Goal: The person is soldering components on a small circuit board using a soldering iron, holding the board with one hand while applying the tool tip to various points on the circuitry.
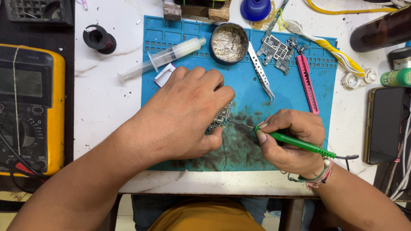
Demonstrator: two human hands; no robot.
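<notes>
The work mat (pixel 325 128) lay on the bench (pixel 102 102). On the mat, the circuit board (pixel 221 117) sat under the left hand (pixel 184 115), the tweezers (pixel 261 72) behind it, the soldering iron (pixel 295 143) to its right. The multimeter (pixel 30 107) lay left of the mat.

My left hand (pixel 188 113) covers most of the small circuit board (pixel 221 117), so I can't tell how it's held. The yellow multimeter (pixel 32 109) and dark bottle (pixel 381 30) run off frame.

two hands (pixel 188 113), two circuit boards (pixel 221 118), one syringe (pixel 165 57), one tweezers (pixel 261 73), one multimeter (pixel 30 109)
</notes>
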